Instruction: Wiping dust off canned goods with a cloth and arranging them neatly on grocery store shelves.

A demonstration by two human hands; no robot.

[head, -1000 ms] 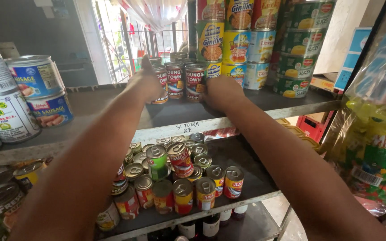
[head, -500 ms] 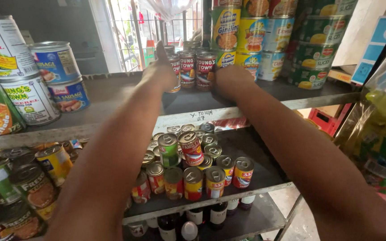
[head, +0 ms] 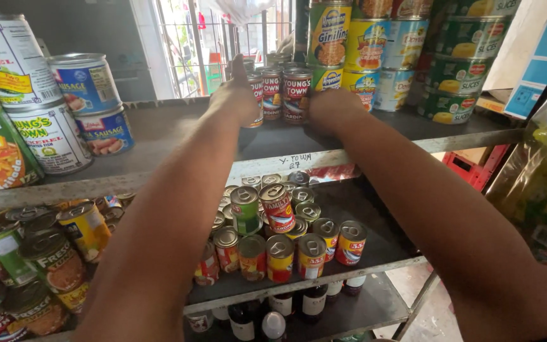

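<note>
Both my arms reach forward over a grey metal shelf [head: 178, 136]. My left hand [head: 235, 95] wraps the left side of a cluster of small red tin cans [head: 283, 92] standing on that shelf, thumb raised. On the cluster's right side, my right hand [head: 333, 107] presses against the cans with its fingers curled. The hands squeeze the group from both sides. The fingertips behind the cans are hidden.
Stacked yellow and green cans [head: 375, 54] stand right of the cluster. Larger cans [head: 64, 120] fill the shelf's left end. The lower shelf [head: 375, 250] carries several small red and green tins [head: 280, 237], bottles [head: 273, 316] below. A plastic bag [head: 546, 177] hangs at right.
The view has shifted closer and slightly down. Both hands stay on the red can cluster, which sits in much the same spot on the shelf.
</note>
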